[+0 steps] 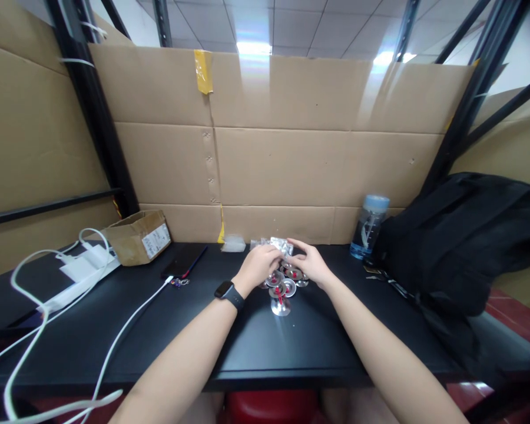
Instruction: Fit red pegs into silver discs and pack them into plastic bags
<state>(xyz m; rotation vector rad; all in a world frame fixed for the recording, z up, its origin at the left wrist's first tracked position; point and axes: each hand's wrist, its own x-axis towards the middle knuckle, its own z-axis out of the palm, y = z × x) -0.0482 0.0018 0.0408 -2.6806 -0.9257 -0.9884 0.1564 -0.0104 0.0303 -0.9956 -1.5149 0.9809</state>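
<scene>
A cluster of small shiny metal discs with red centres (277, 290), shaped like finger cymbals, lies on the black table beneath and in front of my hands. Just behind the cluster is a crinkled silvery plastic packet (283, 245). My left hand (261, 265), with a dark watch at its wrist, has its fingers curled at the packet's near left edge. On the right side, my right hand (312, 265) has thumb and forefinger around the packet's right edge. The fingertips partly cover both the packet and the rear discs.
On the left are a cardboard box (139, 238), a white power strip (79, 282) with cables, and a phone (184, 262) on a white cord. A water bottle (369, 228) and a black backpack (459, 241) stand right. Cardboard (282, 165) walls the back; a small clear packet (234, 243) lies before it.
</scene>
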